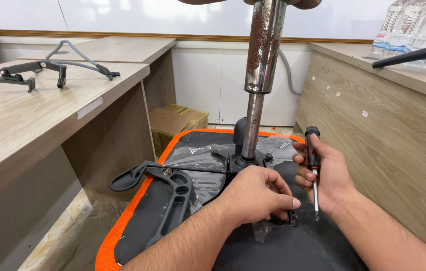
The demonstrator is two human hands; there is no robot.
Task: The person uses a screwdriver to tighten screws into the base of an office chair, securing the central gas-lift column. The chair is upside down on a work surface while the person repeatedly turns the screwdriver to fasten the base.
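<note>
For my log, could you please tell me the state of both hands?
Left hand: closed, pinching a black bracket.
Right hand: closed, holding a screwdriver.

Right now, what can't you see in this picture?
Head view only:
- Top of the rusty metal post: cut off by the upper edge.
- Part under the left hand: hidden by the fingers.
- Screwdriver shaft: partly hidden by the right hand.
- Water bottles: cut by the corner.

Red-black screwdriver point(313, 168), tip down, vert.
</note>
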